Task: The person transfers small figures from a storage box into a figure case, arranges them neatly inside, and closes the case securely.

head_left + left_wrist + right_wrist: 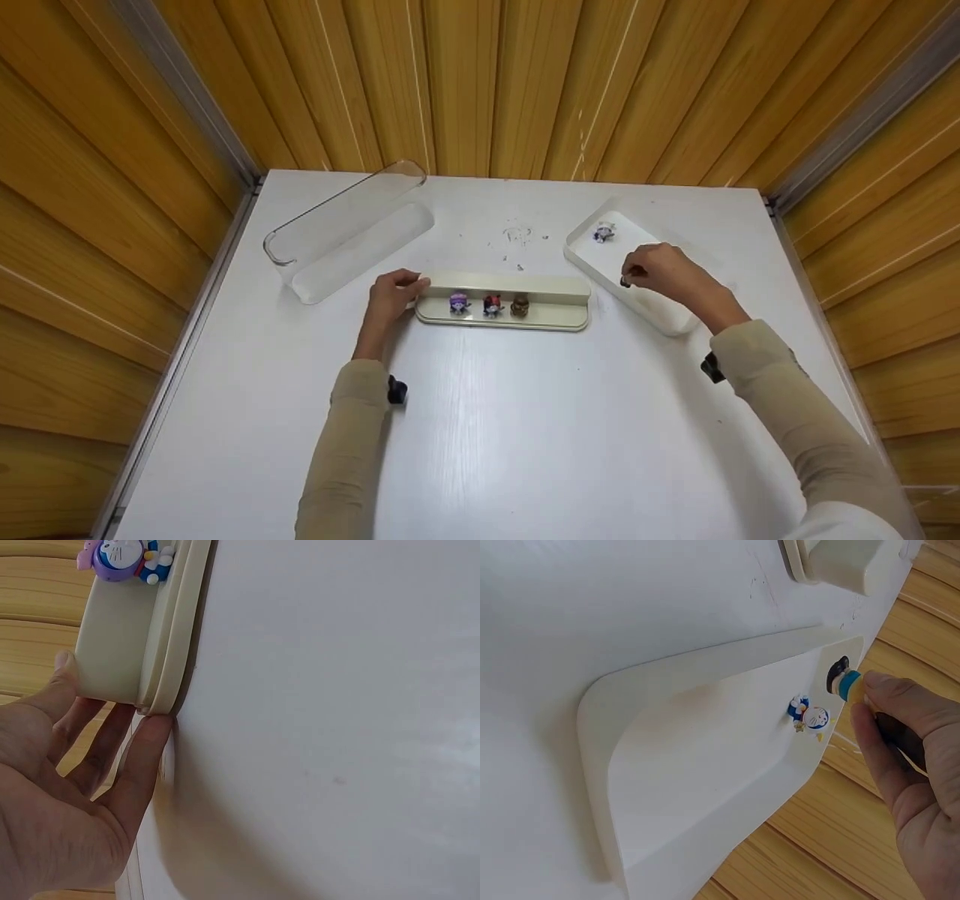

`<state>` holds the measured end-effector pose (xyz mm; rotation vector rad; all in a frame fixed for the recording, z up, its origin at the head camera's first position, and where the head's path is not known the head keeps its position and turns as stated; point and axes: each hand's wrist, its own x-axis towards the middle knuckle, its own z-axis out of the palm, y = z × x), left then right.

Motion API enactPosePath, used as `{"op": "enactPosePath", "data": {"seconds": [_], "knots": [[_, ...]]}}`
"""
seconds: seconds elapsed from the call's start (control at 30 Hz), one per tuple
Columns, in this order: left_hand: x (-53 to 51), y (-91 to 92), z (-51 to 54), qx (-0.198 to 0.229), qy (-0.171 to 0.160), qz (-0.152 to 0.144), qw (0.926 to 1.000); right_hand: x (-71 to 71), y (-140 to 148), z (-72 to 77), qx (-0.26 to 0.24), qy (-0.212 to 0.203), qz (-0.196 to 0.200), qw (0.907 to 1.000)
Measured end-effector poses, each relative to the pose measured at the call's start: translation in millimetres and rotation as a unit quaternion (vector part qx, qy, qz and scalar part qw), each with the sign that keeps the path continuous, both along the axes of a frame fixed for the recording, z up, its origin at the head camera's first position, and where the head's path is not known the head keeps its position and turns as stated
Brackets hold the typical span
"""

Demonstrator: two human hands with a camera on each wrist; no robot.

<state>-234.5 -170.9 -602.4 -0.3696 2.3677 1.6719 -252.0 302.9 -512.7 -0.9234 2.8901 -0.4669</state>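
My left hand (388,301) holds the left end of a beige stepped display base (555,313), its thumb against the raised step and its fingers at the lower edge. On the base's lower level stand a purple-topped figurine (459,304), a red-and-black figurine (492,305) and a brown figurine (520,304). Above the white tray (581,255), my right hand (667,276) pinches a small figurine (843,679) with a black top and a teal and yellow body between thumb and fingertips. A blue-and-white figurine (808,715) sits inside the tray's far end.
A long clear cover (352,217) with rounded ends lies at the back left of the white table (480,420). Small dark specks (517,236) mark the tabletop behind the base. Wood-patterned walls (495,90) enclose the back and sides.
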Motion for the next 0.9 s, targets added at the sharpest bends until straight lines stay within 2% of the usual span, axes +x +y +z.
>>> {"op": "enactPosePath", "data": {"seconds": [0.3, 0.67, 0.9], "knots": [[0.6, 0.1, -1.1, -0.004, 0.012, -0.002, 0.9999, 4.8, -12.3, 0.1, -0.016, 0.019, 0.019, 0.9995], [1.0, -0.2, -1.9, 0.002, 0.014, 0.003, 0.9999, 9.4, -24.9, 6.1, -0.008, 0.001, 0.028, 0.9996], [-1.7, -1.1, -4.3, -0.024, 0.02, -0.001, 0.9995, 11.5, -27.3, 9.9, -0.015, 0.019, 0.045, 0.9987]]}}
